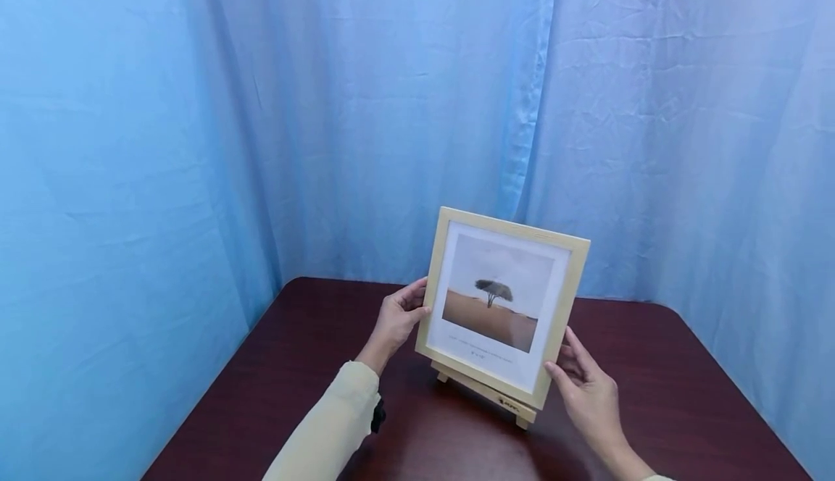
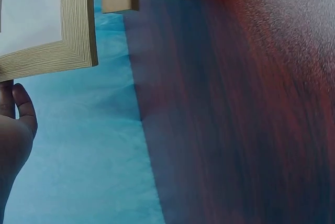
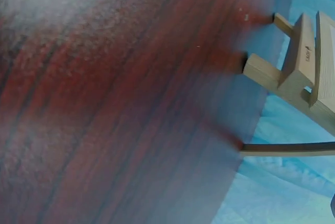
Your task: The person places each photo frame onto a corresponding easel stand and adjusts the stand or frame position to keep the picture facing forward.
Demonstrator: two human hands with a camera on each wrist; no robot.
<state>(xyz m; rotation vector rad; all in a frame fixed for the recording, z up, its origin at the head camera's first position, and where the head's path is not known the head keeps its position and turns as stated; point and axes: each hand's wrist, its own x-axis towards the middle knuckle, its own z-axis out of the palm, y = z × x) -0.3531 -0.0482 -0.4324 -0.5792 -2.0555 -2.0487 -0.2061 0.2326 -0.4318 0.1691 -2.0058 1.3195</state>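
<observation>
A picture frame (image 1: 497,307) of pale wood, showing a lone tree on brown ground, leans on a small wooden easel (image 1: 483,392) standing on the table. My left hand (image 1: 396,321) holds the frame's left edge between thumb and fingers. On the opposite side, lower down, my right hand (image 1: 590,387) grips the right edge, thumb at the front and other fingers partly hidden behind. The left wrist view has the frame's corner (image 2: 78,30) above the left hand (image 2: 15,124). In the right wrist view, the easel's ledge (image 3: 303,51) supports the frame's lower edge (image 3: 327,67).
The dark red-brown wooden table (image 1: 313,336) has a glossy top and rounded far corners. Light blue curtains (image 1: 391,119) hang behind it and along both sides. A thin rear leg (image 3: 288,149) of the easel reaches back to the tabletop.
</observation>
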